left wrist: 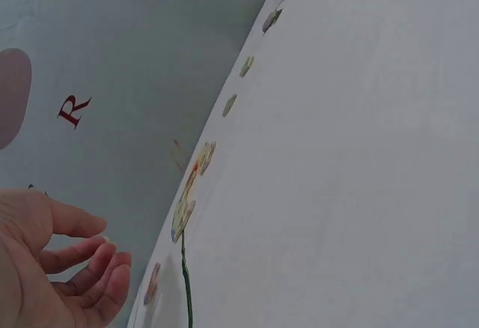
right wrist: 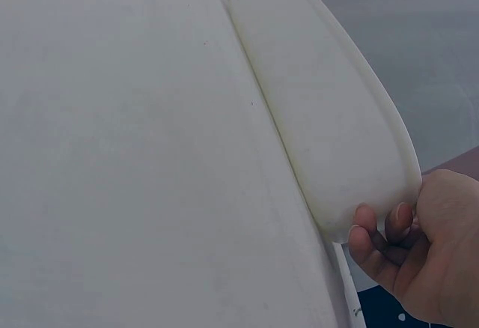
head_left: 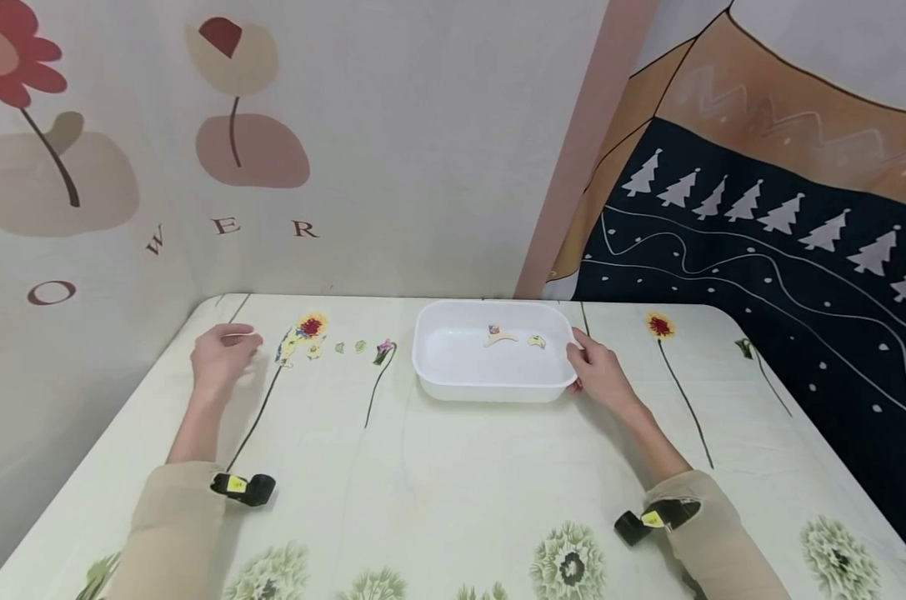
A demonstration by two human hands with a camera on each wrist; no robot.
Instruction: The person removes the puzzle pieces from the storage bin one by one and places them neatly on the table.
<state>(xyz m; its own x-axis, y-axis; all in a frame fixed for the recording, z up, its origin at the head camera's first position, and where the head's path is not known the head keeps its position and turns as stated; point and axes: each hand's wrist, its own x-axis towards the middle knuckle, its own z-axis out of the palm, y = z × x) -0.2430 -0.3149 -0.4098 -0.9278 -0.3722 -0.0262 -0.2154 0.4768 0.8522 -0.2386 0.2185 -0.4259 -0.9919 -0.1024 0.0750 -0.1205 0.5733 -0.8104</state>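
Note:
My right hand (head_left: 601,368) grips the right end of a white rectangular tray (head_left: 490,393), its thumb at the rim and fingers curled under the edge. In the right wrist view, those fingers (right wrist: 364,247) lie against the tray's end wall. Inside the tray are a few small flat pieces, among them a curved pale strip (head_left: 501,337) and a yellow-and-white piece (head_left: 537,341). At the far left, my left hand (head_left: 223,357) is held above the table, thumb and forefinger pinching a tiny pale piece (left wrist: 107,240), mostly hidden. A pinkish flat piece (left wrist: 152,283) lies just beyond that hand.
Right of the left hand, several small pale-yellow pieces (head_left: 291,343) cluster by a red-and-yellow flower (head_left: 312,325). Two green pieces (head_left: 350,347) and a purple flower (head_left: 383,350) follow towards the tray. Another red-and-yellow flower (head_left: 658,325) lies right of it. Printed curtains stand behind the table.

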